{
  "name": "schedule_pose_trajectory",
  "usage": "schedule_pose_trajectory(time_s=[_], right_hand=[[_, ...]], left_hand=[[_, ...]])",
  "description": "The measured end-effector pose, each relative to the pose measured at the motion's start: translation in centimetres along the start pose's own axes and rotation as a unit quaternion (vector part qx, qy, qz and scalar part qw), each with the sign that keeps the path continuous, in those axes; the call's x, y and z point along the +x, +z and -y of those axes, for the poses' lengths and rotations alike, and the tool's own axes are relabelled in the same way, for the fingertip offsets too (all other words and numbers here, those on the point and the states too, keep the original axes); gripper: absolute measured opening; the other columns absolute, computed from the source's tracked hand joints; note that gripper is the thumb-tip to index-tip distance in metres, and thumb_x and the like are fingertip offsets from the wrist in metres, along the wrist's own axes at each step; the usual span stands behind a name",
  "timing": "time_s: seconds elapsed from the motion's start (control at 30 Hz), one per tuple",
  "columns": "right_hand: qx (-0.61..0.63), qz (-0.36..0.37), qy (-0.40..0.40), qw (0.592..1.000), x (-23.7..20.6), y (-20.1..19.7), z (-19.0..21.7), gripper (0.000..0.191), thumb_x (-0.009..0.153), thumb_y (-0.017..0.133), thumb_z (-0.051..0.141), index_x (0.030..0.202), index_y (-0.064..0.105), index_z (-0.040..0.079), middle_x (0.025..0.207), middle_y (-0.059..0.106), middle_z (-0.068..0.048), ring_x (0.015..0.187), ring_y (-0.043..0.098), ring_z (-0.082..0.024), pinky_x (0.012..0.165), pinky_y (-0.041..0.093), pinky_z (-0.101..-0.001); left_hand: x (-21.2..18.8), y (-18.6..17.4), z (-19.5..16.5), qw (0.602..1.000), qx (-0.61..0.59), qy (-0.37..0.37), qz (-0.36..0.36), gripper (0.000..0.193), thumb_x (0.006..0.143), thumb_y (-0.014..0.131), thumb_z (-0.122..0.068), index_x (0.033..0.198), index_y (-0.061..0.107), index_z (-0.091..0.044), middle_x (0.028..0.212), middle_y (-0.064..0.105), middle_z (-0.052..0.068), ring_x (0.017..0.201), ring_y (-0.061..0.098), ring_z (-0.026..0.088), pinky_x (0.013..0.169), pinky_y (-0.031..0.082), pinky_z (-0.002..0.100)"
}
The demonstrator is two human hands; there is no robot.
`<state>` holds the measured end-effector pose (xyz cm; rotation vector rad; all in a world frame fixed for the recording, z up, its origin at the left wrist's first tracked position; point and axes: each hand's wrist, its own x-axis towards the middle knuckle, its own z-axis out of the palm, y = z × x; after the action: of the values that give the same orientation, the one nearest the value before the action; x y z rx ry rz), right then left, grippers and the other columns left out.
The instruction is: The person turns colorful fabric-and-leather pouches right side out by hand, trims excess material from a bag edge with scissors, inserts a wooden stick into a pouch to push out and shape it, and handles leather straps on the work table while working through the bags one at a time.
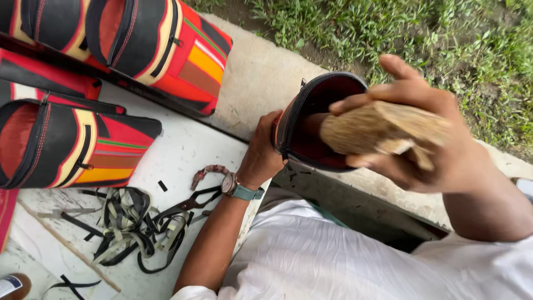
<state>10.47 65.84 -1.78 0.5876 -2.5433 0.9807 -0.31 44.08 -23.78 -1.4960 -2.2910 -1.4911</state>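
While left fingers (266,145) clamp the soft pouch (316,119) rim, right fingers (366,103) close around light, crumbly-looking stuffing (377,130) at its mouth.

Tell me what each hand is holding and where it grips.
The left hand holds the open black and red bag by its rim. The right hand grips a wad of tan stuffing around its middle, at the opening.

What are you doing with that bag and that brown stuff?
A person in a white shirt holds an open black bag with a red lining in the left hand. The right hand grips a wad of brown stuffing at the bag's mouth. More colourful striped bags lie on the white table, beside a tangle of black straps and scissors.
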Motion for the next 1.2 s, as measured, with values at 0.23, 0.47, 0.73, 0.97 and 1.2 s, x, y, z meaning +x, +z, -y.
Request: schedule_pose_trajectory(time_s=[0.23, 0.47, 0.73, 0.97, 1.2], right_hand=[[-0.034, 0.058, 0.085, 0.994, -2.3, -1.8, -1.0, 0.062, 0.073, 0.086, 0.033, 0.124, 0.062, 0.009, 0.123, 0.070, -0.004, 0.118, 0.065, -0.025, 0.127, 0.030, -0.0479], [-0.077, 0.070, 0.043, 0.994, -3.2, -3.2, -1.7, 0.062, 0.076, 0.082, 0.028, 0.125, 0.057, 0.002, 0.121, 0.071, -0.005, 0.113, 0.067, -0.022, 0.124, 0.023, -0.0514], [-0.104, -0.044, -0.009, 0.994, 0.2, -2.9, 0.9, 0.055, 0.084, 0.080, 0.026, 0.130, 0.053, 0.012, 0.117, 0.072, -0.009, 0.111, 0.072, -0.026, 0.125, 0.028, -0.0464], [0.016, -0.093, 0.039, 0.995, -4.5, -1.4, -1.6, 0.069, 0.084, 0.083, 0.030, 0.139, 0.047, 0.009, 0.112, 0.071, -0.013, 0.113, 0.073, -0.026, 0.125, 0.028, -0.0487], [0.123, -0.110, 0.050, 0.985, -5.0, 0.1, -1.7, 0.080, 0.087, 0.081, 0.027, 0.151, 0.038, 0.008, 0.117, 0.069, -0.016, 0.116, 0.071, -0.027, 0.121, 0.035, -0.0453]], left_hand=[[-0.4, 0.2, 0.0, 0.997, -0.067, -0.028, -0.015, 0.064, 0.090, 0.073, 0.001, 0.144, 0.038, -0.001, 0.140, 0.050, 0.019, 0.132, 0.053, 0.040, 0.114, 0.047, 0.045], [-0.7, 0.3, 0.2, 0.999, -0.044, 0.009, -0.002, 0.069, 0.085, 0.075, -0.004, 0.143, 0.038, 0.001, 0.139, 0.050, 0.022, 0.129, 0.052, 0.044, 0.113, 0.045, 0.048], [-0.3, 0.4, 0.0, 0.998, -0.057, -0.015, -0.018, 0.060, 0.094, 0.070, -0.004, 0.144, 0.038, -0.002, 0.140, 0.053, 0.021, 0.131, 0.054, 0.042, 0.115, 0.046, 0.047], [-0.1, 0.1, -0.6, 0.997, -0.067, -0.036, -0.008, 0.058, 0.092, 0.072, -0.006, 0.142, 0.042, -0.001, 0.138, 0.052, 0.021, 0.130, 0.052, 0.042, 0.112, 0.045, 0.047], [-0.1, -0.5, -0.9, 0.996, -0.064, -0.064, 0.014, 0.053, 0.093, 0.070, -0.001, 0.141, 0.046, -0.003, 0.138, 0.054, 0.019, 0.130, 0.054, 0.040, 0.114, 0.046, 0.043]])
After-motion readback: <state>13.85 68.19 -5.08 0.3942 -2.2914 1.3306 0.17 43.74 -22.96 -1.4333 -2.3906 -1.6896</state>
